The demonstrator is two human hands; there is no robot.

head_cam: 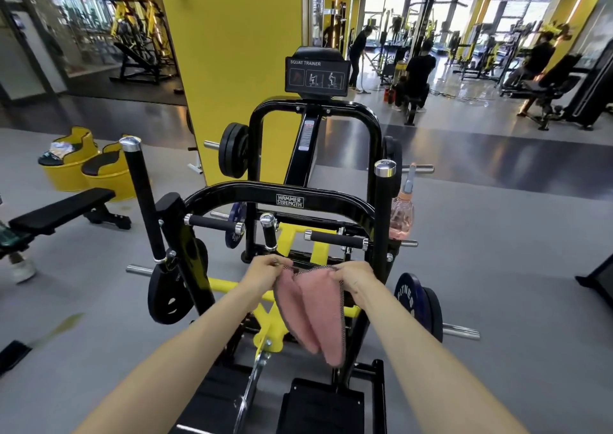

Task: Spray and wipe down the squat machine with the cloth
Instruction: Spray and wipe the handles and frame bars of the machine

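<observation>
A black and yellow squat machine stands right in front of me, labelled "Squat Trainer". A pink cloth with a dark hem hangs in folds over its middle. My left hand pinches the cloth's upper left edge and my right hand pinches its upper right edge, both held over the machine's lower frame. A pink spray bottle with a grey nozzle hangs on the machine's right post, apart from both hands.
Weight plates sit on pegs at both sides of the machine. A black flat bench and yellow stools stand to the left, a yellow pillar behind. Several people use machines at the far right. Grey floor lies on both sides.
</observation>
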